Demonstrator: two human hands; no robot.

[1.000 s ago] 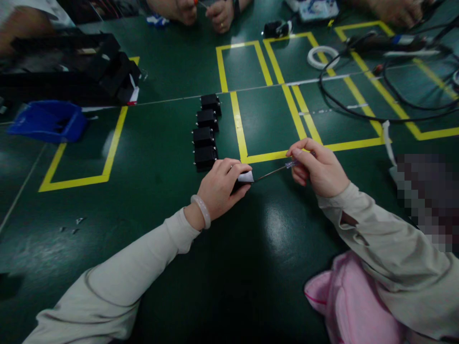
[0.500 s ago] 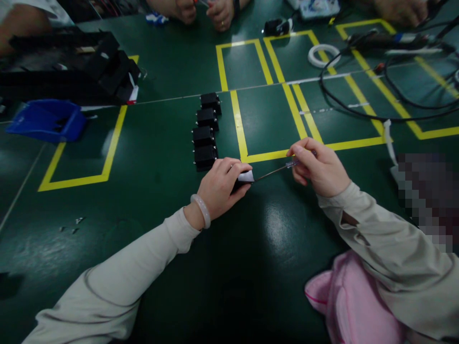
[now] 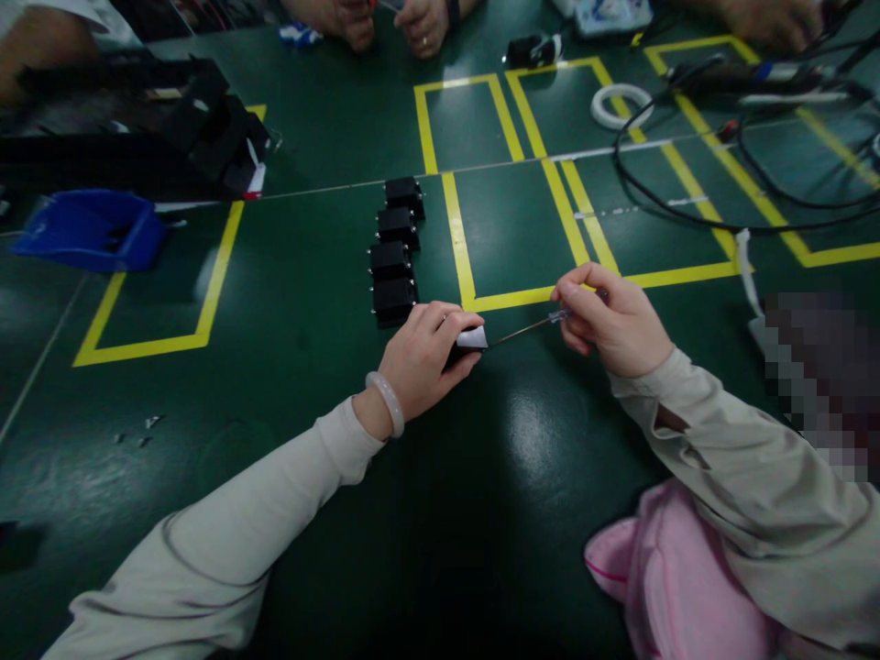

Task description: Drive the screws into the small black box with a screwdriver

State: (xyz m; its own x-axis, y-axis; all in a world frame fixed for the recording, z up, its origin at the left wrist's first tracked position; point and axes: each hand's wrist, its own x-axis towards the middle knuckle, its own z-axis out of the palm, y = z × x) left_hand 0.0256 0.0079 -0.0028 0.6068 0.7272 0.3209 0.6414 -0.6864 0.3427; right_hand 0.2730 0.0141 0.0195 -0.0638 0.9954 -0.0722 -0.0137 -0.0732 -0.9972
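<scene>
My left hand is closed around a small black block with a pale end face, just above or on the green table. Most of that block is hidden by my fingers. My right hand pinches the clear handle of a screwdriver. Its thin shaft slants down leftward, and the tip meets the pale end of the block. Beyond my left hand stands a row of several similar black blocks with small shiny screws at their sides. A few loose screws lie on the table to the left.
A blue scoop-like bin and stacked black trays stand at the left. Yellow tape marks rectangles. A white tape roll and black cables lie at right. A pink cloth item is near me. Other people's hands are across the table.
Almost nothing differs. Both hands, the block and the screwdriver keep their places, with only a very slight shift of the view.
</scene>
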